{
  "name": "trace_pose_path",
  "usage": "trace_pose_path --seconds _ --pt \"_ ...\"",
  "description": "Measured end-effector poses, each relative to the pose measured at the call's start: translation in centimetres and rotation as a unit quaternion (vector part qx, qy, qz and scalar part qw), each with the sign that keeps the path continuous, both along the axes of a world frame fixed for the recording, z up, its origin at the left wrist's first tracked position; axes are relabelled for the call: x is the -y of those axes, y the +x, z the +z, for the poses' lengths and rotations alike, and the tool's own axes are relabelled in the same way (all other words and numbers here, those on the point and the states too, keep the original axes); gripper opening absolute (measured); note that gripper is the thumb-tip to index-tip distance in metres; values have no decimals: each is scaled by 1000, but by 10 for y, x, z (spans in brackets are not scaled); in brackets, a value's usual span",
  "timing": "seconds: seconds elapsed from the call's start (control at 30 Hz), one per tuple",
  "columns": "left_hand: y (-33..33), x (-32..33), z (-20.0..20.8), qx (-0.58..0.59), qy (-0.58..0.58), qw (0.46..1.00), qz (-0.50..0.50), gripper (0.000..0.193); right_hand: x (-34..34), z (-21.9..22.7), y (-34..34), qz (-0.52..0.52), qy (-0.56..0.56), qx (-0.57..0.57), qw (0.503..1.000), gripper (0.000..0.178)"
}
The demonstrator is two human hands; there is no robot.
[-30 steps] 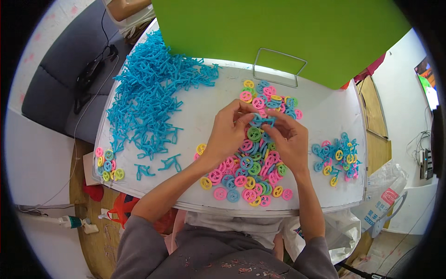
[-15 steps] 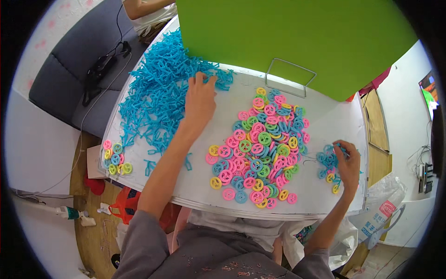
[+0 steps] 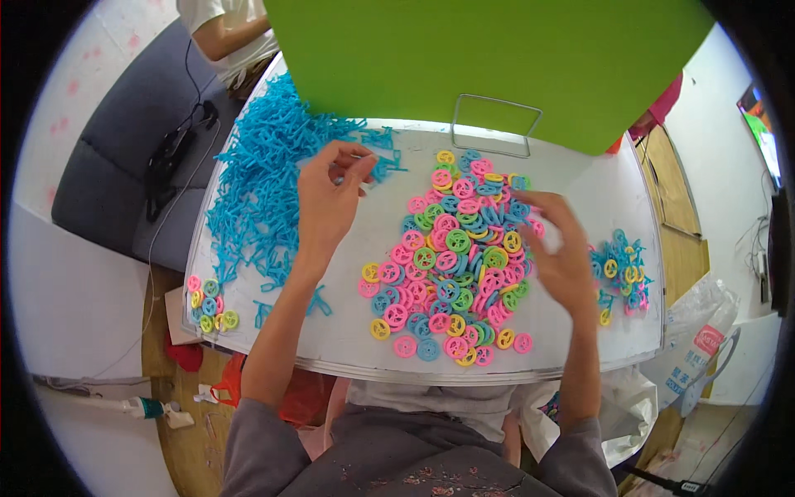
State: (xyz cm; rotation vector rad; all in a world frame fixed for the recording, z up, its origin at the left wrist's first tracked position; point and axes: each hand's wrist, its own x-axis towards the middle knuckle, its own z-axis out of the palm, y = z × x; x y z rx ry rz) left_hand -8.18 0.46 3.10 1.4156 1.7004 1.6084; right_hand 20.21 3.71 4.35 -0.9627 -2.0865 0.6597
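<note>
My left hand [image 3: 330, 199] is raised beside the heap of blue forked plastic pieces [image 3: 269, 157]. Thumb and forefinger are pinched together, and a blue forked piece [image 3: 387, 168] juts out from their tips. Over the right side of a broad pile of small pink, yellow, green and blue spoked toy wheels [image 3: 447, 288], my right hand [image 3: 559, 253] reaches in. Its thumb and fingers are apart, with nothing seen between them. At the table's right edge lies a cluster of blue pieces with coloured wheels [image 3: 621, 269].
A large green panel [image 3: 489, 58] with a wire loop [image 3: 527, 137] stands at the back of the white table [image 3: 364, 344]. A small group of wheels [image 3: 213, 305] lies at the left corner. Beyond the far left edge is another person's arm [image 3: 232, 37] by a grey sofa [image 3: 124, 157].
My right hand has left the cluster at the right edge and moved left to the wheel pile. My left hand has drawn back from the blue heap with a piece. The view has shifted slightly.
</note>
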Motion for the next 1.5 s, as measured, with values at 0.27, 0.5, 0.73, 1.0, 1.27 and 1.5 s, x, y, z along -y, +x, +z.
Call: trace_pose_path --seconds 0.27,0.5,0.73,1.0,1.27,1.5 --pt "49 2 -17 281 -199 908 -238 22 0 -31 -52 103 61 -61 991 42" --pt "33 -13 -59 -139 -37 988 -62 15 -2 -38 -50 45 -186 -213 958 23" --pt "40 -8 -52 -221 -142 961 -93 18 -6 -46 -44 35 -159 -241 957 18" --pt "38 -6 -45 -193 -164 963 -96 22 -8 -49 -39 60 -141 -226 962 22" --pt "51 9 -28 266 -159 916 -256 22 -3 -44 -42 67 43 -129 988 26" --pt "55 11 -33 374 -171 861 -299 19 -3 -46 -44 92 99 -139 981 28"
